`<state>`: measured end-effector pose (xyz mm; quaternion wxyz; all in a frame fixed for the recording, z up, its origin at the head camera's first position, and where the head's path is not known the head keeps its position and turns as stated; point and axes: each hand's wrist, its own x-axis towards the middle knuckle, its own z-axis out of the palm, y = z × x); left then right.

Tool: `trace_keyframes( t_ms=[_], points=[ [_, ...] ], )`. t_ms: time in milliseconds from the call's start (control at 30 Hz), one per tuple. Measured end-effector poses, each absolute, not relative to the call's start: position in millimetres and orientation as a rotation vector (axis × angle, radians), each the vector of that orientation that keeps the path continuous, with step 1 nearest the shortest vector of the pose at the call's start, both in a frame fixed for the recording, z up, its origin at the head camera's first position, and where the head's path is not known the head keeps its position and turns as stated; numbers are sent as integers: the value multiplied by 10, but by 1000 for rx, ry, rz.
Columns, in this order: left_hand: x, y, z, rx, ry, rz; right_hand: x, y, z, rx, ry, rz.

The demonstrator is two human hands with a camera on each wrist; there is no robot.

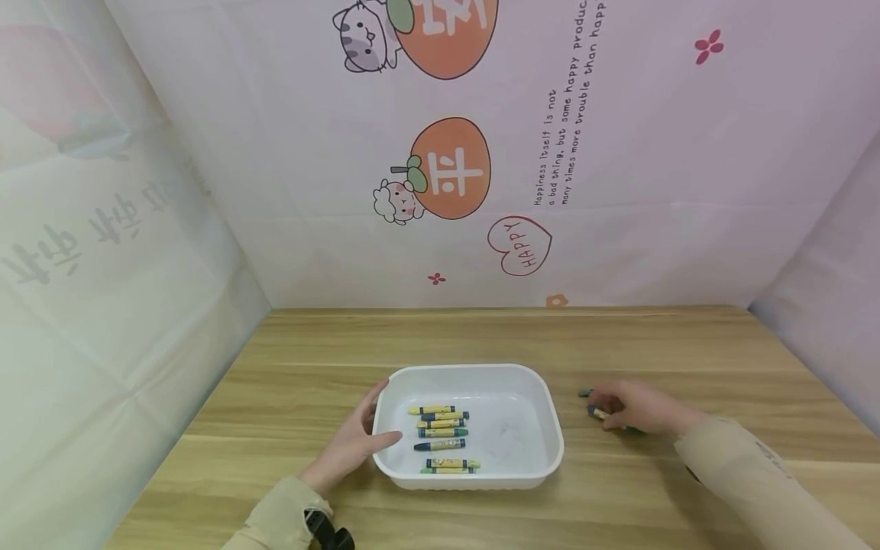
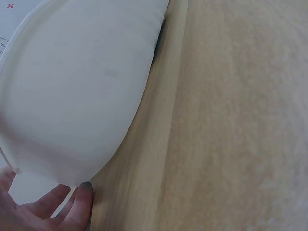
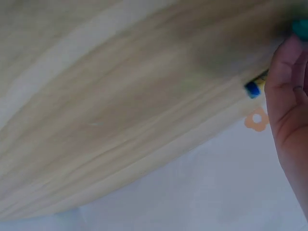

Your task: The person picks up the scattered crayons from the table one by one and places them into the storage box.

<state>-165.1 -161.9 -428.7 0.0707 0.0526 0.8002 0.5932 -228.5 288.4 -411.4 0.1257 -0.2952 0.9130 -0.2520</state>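
Observation:
A white plastic basin (image 1: 474, 482) stands on the table with several crayons lying in it, mostly in yellow wrappers, among them a dark blue crayon (image 1: 440, 444). My left hand (image 1: 354, 439) grips the basin's left side, thumb over the rim and fingers along the outer wall; the left wrist view shows the fingers against the basin (image 2: 82, 86). Right of the basin, my right hand (image 1: 635, 405) pinches a blue-ended crayon (image 1: 596, 412) low over the table. A dark green crayon end (image 1: 585, 393) shows beside its fingers, and a green tip (image 3: 301, 30) appears in the right wrist view.
The wooden table (image 1: 309, 344) meets a printed white cloth (image 1: 619, 252) at the back. More cloth hangs at the left and right sides. A black strap (image 1: 328, 528) is on the left wrist.

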Motion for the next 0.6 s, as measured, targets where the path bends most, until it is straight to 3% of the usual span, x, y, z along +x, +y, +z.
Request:
trace_keyframes(
  t_ms=[600],
  points=[
    [-1681, -1633, -4339, 161, 2372, 1804, -2324, 2081, -3395, -892, 2715, -761]
  ],
)
